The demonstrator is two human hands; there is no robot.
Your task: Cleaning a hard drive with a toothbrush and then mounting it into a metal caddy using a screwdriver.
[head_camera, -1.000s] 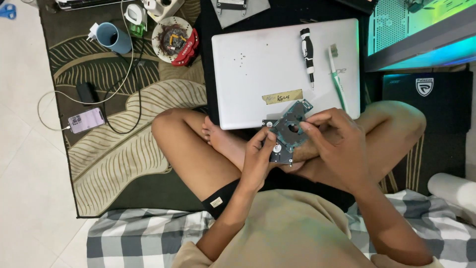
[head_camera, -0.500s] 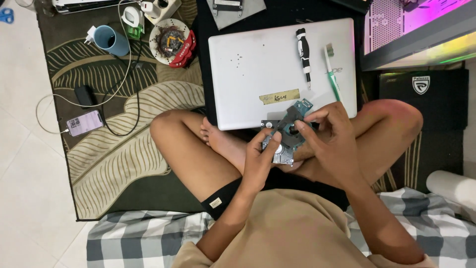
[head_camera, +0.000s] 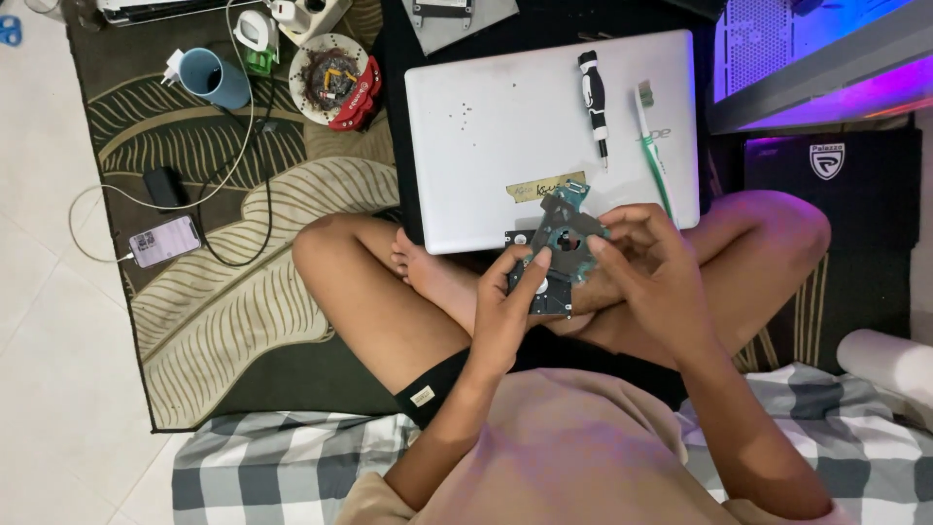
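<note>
I sit cross-legged and hold a small hard drive (head_camera: 544,282) over my lap. My left hand (head_camera: 510,306) grips its left edge, thumb on top. My right hand (head_camera: 641,258) pinches a teal circuit board (head_camera: 569,228) that lies tilted on the drive's upper side. In front of my knees lies a closed white laptop (head_camera: 505,146). On its lid rest a black screwdriver (head_camera: 593,97), a green toothbrush (head_camera: 653,136), a strip of tape (head_camera: 549,185) and several tiny screws (head_camera: 465,112).
A leaf-patterned rug (head_camera: 224,282) holds a phone (head_camera: 163,240) on a cable, a black charger (head_camera: 163,185), a blue mug (head_camera: 216,78) and a round tin of parts (head_camera: 330,73). A lit computer case (head_camera: 816,58) stands at right. Checked bedding (head_camera: 282,467) lies behind me.
The teal board has shifted up and tilted on the drive as my right hand's fingers moved around it. The view has drifted slightly.
</note>
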